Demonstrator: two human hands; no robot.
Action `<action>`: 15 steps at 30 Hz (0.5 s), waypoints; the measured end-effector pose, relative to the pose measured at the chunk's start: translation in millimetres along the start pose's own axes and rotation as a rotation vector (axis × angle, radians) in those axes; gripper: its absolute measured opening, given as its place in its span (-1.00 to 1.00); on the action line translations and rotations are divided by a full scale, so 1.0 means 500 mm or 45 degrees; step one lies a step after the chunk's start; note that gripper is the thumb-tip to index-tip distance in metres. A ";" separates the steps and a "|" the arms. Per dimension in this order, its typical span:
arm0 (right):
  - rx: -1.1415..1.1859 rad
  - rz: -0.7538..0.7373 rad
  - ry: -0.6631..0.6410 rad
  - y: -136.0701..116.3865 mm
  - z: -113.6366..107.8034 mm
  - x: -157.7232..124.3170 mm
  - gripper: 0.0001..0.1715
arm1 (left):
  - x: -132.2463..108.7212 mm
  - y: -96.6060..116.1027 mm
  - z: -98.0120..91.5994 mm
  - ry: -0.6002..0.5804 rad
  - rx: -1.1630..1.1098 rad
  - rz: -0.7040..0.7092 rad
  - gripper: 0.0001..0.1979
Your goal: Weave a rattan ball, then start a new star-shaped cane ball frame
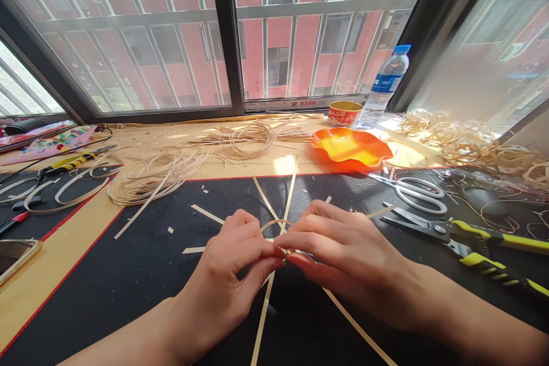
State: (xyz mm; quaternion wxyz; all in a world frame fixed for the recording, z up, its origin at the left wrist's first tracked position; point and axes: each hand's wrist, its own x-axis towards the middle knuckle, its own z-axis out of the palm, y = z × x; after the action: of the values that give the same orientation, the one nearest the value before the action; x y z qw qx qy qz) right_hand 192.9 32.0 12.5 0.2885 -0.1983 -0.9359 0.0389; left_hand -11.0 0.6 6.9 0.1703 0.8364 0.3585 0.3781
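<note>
Several cane coils (150, 174) lie at your 10 o'clock. Your left hand (221, 280) is clenched, pinching thin cane strips (261, 326) where they cross at centre, together with a small cane loop (274, 221); your right hand (347, 257) pinches the same crossing. Strips appear light, springy, liable to split: hold at the crossing, not the free ends. Scissors (398, 186) lie at 2 o'clock, pliers (476, 234) at 3.
</note>
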 end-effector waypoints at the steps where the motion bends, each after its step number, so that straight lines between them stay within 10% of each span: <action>1: -0.016 -0.017 0.004 0.000 -0.002 0.002 -0.79 | 0.000 0.000 0.000 0.000 0.002 -0.001 -0.88; 15: -0.127 -0.098 0.049 0.003 -0.002 0.005 -0.79 | 0.003 0.000 0.000 -0.006 0.052 0.028 -0.86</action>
State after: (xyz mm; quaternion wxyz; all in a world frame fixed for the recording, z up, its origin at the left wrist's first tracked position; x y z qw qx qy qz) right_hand 192.1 34.3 14.4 0.2974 -0.1770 -0.9379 -0.0225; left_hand -10.3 1.7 8.0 0.1499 0.8444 0.3566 0.3706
